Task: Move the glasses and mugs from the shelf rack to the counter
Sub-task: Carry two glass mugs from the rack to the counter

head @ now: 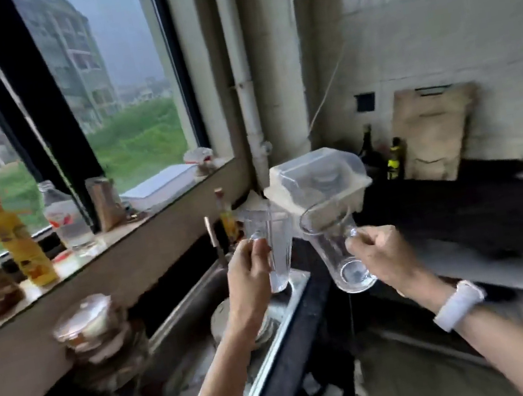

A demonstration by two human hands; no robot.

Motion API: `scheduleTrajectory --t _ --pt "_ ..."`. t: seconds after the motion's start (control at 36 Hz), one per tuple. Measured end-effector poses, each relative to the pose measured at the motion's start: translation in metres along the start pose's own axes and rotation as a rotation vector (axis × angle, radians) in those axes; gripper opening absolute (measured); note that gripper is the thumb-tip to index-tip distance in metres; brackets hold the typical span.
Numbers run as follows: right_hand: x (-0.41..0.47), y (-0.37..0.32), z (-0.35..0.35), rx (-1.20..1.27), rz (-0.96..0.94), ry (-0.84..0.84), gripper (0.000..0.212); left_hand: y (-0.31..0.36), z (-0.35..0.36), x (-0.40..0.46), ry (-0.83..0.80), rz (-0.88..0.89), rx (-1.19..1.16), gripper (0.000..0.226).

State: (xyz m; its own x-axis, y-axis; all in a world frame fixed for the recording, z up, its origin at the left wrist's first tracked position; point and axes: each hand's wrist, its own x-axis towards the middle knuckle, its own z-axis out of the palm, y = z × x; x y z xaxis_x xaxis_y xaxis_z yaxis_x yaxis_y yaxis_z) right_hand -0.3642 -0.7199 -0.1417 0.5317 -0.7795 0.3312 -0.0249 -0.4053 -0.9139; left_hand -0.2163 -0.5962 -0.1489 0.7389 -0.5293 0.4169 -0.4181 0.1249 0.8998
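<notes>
Left hand (pixel 247 268) gripping tall clear ribbed glass mug (pixel 277 253), right hand (pixel 378 254) clasping clear handled glass mug (pixel 336 247), tilted, above dark surface (pixel 461 210) beside steel sink (pixel 197 297)

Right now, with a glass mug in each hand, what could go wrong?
The two mugs, left and right, are close together near their rims and could clink. The right mug is tilted, held only by its handle, so it might swing. The left mug hangs over the sink, not yet above the counter.
</notes>
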Motion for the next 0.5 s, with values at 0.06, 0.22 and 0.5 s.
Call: scheduleTrajectory --t 0.06,0.22,0.5 --pt "-0.006 0.028 -0.040 -0.067 0.053 0.042 0.052 -0.008 0.046 -0.006 -0.103 -0.036 -0.015 0.025" --pt "-0.021 0.090 -0.143 -0.195 0.193 0.253 0.047 -0.022 0.170 -0.013 -0.376 0.010 -0.028 0.033" --pt "0.004 0.167 -0.277 -0.322 0.322 0.504 0.049 -0.027 0.360 0.008 -0.677 0.041 -0.110 0.029"
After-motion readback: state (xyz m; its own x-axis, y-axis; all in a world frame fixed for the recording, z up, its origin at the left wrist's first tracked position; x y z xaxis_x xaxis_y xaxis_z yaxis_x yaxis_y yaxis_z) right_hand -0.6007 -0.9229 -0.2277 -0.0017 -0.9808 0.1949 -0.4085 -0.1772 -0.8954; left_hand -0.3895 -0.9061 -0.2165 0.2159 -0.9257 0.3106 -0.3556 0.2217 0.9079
